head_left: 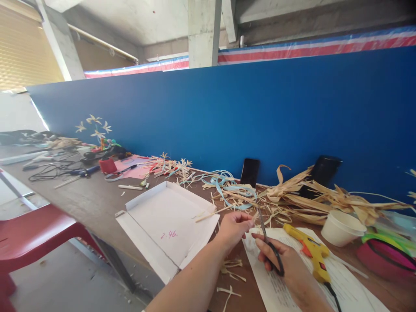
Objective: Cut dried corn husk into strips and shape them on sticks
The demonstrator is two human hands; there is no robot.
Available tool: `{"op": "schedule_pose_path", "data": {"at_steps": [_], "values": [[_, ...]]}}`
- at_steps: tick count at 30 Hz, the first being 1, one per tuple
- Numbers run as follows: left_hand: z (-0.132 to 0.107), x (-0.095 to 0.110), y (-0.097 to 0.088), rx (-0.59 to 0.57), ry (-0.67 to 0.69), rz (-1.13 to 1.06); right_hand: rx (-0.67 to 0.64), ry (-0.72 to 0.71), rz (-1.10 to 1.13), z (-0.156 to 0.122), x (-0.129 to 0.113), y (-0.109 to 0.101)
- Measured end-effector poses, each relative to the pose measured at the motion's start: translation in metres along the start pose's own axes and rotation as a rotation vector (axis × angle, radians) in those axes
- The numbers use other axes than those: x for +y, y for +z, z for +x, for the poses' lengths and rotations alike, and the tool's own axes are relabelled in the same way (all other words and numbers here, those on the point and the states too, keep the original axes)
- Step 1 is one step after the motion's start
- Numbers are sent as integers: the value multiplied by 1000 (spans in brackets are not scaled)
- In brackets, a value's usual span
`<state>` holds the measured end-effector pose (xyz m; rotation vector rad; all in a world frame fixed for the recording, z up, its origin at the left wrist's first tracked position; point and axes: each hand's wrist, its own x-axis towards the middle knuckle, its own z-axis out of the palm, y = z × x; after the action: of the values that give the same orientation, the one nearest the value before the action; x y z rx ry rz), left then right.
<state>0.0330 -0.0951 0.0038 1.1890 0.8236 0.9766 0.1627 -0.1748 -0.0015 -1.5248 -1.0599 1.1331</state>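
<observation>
My right hand (282,260) is closed round the black handles of a pair of scissors (264,232), blades pointing up and away. My left hand (234,229) pinches a small pale strip of dried leaf (254,216) right at the scissor blades. Both hands hover over a printed sheet of paper (276,290) on the brown table (87,199). A yellow glue gun (312,251) lies on that sheet just right of my right hand. Cut leaf scraps (231,266) lie below my left wrist.
A flattened white cardboard box (162,221) lies left of my hands. Dried husks (308,195), blue ribbon (224,184), two dark phones (249,172) against the blue partition (260,112), a white cup (342,227), pink bowl (386,255), red chair (35,234), tools and cables far left.
</observation>
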Motion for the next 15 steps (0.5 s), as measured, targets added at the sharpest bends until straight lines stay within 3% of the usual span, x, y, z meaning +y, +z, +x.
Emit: {"op": "schedule_pose_path", "data": {"at_steps": [5, 15], "values": [[0, 1, 0, -8, -10, 18, -40, -11, -47, 3, 5, -2], [0, 1, -2, -31, -24, 50, 2, -4, -66, 3, 2, -1]]}}
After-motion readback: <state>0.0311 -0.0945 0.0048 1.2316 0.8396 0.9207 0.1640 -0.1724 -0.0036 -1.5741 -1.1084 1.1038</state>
